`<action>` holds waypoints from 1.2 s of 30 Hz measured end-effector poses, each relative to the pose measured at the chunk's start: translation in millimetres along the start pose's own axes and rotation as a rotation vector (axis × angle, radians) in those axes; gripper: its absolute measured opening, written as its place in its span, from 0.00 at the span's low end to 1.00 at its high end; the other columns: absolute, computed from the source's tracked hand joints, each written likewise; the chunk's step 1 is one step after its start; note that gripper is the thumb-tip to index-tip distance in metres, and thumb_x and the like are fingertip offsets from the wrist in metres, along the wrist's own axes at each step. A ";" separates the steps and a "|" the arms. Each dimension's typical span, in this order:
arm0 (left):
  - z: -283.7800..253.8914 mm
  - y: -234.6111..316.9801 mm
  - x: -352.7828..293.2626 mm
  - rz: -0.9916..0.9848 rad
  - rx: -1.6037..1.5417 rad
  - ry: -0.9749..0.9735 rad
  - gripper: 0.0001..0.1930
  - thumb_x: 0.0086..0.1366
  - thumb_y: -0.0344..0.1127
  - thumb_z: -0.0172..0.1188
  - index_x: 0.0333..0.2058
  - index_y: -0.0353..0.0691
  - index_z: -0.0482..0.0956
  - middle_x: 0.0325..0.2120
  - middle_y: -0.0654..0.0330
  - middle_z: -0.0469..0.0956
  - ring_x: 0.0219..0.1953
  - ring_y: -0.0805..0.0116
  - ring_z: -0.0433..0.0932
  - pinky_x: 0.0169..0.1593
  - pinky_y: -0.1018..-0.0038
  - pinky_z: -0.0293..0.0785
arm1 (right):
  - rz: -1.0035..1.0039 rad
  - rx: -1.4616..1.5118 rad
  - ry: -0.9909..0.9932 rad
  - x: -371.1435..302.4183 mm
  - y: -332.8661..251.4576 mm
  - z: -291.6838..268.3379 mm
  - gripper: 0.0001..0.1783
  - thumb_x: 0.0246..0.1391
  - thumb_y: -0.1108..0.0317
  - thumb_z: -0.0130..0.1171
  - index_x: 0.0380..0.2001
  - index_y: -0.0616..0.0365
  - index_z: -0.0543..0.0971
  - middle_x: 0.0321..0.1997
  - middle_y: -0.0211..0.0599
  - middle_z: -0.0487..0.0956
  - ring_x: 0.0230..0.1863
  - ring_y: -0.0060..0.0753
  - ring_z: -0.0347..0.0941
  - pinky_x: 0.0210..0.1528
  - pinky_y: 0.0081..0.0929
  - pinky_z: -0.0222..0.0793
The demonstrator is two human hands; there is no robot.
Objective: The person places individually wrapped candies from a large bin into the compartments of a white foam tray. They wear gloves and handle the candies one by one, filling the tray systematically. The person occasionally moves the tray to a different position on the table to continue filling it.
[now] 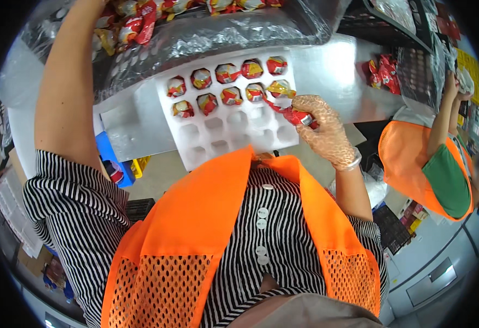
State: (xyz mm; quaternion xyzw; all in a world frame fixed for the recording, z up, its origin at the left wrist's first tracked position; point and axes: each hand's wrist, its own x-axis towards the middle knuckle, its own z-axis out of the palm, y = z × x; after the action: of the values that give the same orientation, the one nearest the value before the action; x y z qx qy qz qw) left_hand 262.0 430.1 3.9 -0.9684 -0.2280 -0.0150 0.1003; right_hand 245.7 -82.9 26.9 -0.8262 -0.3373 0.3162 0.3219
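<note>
Left hand: unseen. Right hand (322, 130): clamped on red-wrapped packet (299, 117). White tray (202, 121) to its left: hollows (237, 119) seemingly keep seated packets (207, 103) apart.

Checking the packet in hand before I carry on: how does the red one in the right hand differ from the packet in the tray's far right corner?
The held packet is gripped by the right hand; the corner packet sits untouched in a pocket of the white tray. The held packet trails a long wrapper end leftward; the corner packet looks compact. Both have red wrappers.
</note>
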 end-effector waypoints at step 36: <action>35.4 -44.2 27.1 0.018 0.153 -0.174 0.39 0.58 0.52 0.63 0.66 0.56 0.59 0.63 0.52 0.66 0.64 0.52 0.65 0.64 0.59 0.63 | 0.091 -0.212 -0.035 41.7 29.8 5.4 0.15 0.52 0.59 0.57 0.38 0.57 0.80 0.39 0.41 0.82 0.37 0.48 0.79 0.43 0.44 0.74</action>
State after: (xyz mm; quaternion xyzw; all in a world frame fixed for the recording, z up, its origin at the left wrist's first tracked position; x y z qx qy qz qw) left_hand 266.1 487.8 -20.5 -0.9576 -0.2274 0.0876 0.1539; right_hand 276.1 -66.3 -11.2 -0.8645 -0.3366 0.3073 0.2120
